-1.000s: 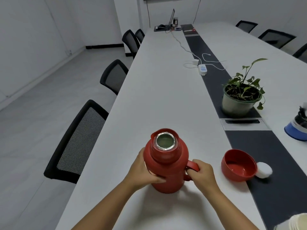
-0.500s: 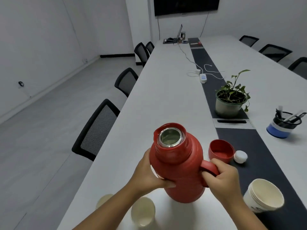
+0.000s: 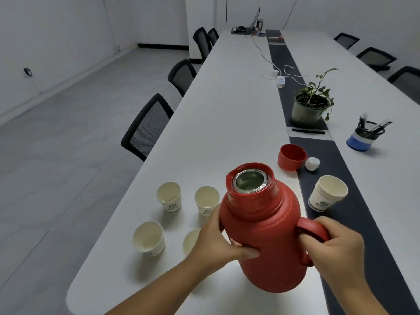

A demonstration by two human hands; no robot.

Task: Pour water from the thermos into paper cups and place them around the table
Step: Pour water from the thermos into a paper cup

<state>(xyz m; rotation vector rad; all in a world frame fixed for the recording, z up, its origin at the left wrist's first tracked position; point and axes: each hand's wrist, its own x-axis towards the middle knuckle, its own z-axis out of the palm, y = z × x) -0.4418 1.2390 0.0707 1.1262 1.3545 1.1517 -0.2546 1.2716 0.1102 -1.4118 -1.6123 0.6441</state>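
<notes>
I hold a red thermos [image 3: 266, 230] with its mouth uncovered, tilted slightly left above the white table [image 3: 227, 123]. My left hand [image 3: 218, 242] grips its body from the left. My right hand [image 3: 336, 248] grips its handle. Several white paper cups stand on the table left of the thermos: one [image 3: 169, 198] far left, one [image 3: 206, 202] beside it, one [image 3: 149, 238] nearer, and one [image 3: 191, 242] partly hidden behind my left hand. A stack of paper cups [image 3: 327, 193] stands on the dark strip to the right.
The red thermos lid [image 3: 291, 156] and a white stopper [image 3: 312, 163] lie beyond the thermos. A potted plant [image 3: 310, 105], a blue pen holder [image 3: 364, 137], a power strip with cables [image 3: 280, 81] and a laptop [image 3: 255, 20] sit farther along. Black chairs [image 3: 147, 128] line both sides.
The view has tipped down and back, bringing the row of cups into sight. The thermos has lifted and come nearer, still held by both hands.
</notes>
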